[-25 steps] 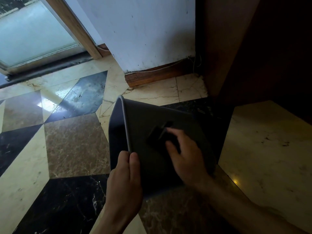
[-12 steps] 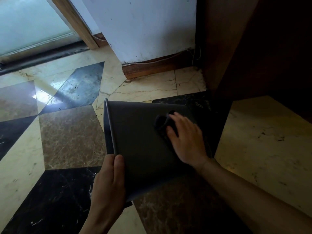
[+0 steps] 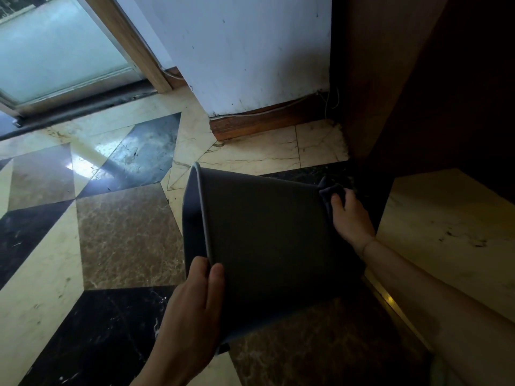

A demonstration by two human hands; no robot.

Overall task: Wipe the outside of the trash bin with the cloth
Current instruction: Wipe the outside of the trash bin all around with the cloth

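Observation:
A dark grey trash bin lies tipped on its side above the marble floor, its open rim facing left. My left hand grips the rim at its near corner, thumb inside and fingers on the outer wall. My right hand presses a dark cloth against the bin's far right end, near its base. Only a bunched edge of the cloth shows beyond my fingers. The bin's underside and far wall are hidden.
A patterned marble floor of cream, brown and black tiles spreads to the left. A white wall with a wooden skirting stands behind the bin. Dark wooden furniture rises at the right. A frosted glass door is at the top left.
My right hand has slid the cloth across the bin's side from its middle to the far right end. My left hand keeps its grip on the rim.

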